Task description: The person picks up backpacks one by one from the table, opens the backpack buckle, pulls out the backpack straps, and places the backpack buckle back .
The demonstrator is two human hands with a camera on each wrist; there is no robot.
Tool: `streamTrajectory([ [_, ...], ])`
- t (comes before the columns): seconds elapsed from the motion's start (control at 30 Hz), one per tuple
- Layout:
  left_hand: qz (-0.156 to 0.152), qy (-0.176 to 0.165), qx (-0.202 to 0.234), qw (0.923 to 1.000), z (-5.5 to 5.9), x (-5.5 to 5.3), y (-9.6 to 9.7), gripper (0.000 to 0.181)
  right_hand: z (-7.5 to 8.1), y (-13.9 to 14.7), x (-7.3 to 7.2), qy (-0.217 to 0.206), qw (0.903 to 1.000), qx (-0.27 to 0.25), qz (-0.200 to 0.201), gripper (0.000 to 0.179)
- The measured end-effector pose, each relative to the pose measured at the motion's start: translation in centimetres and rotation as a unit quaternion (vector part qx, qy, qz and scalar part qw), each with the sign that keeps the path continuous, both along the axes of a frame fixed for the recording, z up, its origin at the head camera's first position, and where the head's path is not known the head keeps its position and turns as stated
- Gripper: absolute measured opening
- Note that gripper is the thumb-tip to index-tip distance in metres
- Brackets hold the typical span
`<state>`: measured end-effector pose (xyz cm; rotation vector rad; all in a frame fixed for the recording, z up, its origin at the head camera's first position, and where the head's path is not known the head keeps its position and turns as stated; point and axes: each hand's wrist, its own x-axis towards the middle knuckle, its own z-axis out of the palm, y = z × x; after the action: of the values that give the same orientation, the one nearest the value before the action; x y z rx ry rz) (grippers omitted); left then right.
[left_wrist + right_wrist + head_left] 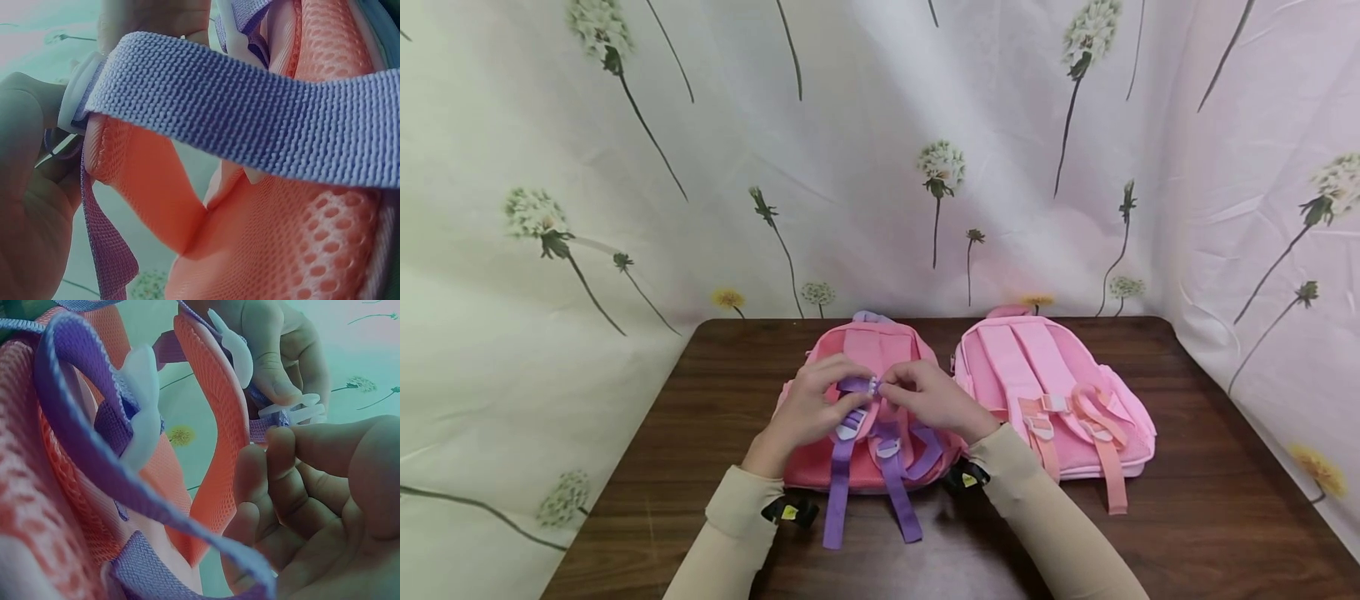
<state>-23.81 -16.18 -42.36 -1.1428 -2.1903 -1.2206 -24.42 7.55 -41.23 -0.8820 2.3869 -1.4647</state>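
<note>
One white clip (873, 387) is pinched above the coral backpack (865, 473) by the left hand (815, 402), its purple strap (852, 385) by the right hand (938, 400); threading seems partly done, buckling not yet.

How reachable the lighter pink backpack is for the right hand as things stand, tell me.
Likely yes: the right hand is beside the lighter pink backpack with nothing visible between them, though it is busy at the white clip.

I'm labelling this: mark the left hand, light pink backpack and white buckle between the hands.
Left hand (811, 407), head view, back of hand.
Light pink backpack (1042, 357), head view, shoulder strap.
White buckle (305, 414), right wrist view, prong.
</note>
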Motion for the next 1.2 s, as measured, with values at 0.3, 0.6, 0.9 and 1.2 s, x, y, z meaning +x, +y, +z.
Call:
streamTrajectory([
  [0.3, 0.005, -0.005, -0.004, 1.0, 0.12, -0.08, 0.23, 0.03, -0.04, 0.0, -0.25, 0.013, 0.9999, 0.003, 0.003, 0.018],
  [0.6, 0.008, -0.005, -0.002, 1.0, -0.33, -0.03, 0.16, 0.031, -0.36, 0.29, 0.01, 0.008, 0.9998, 0.009, -0.015, 0.018],
  [0.9, 0.008, -0.009, -0.01, 0.9999, -0.56, 0.19, 0.27, 0.03, -0.36, -0.18, 0.49, -0.001, 0.9998, 0.004, -0.017, 0.018],
  [1.2, 0.016, -0.008, -0.004, 0.9998, -0.21, -0.09, 0.47, 0.03, 0.23, 0.05, 0.24, 0.0, 0.9996, 0.011, -0.027, 0.015],
])
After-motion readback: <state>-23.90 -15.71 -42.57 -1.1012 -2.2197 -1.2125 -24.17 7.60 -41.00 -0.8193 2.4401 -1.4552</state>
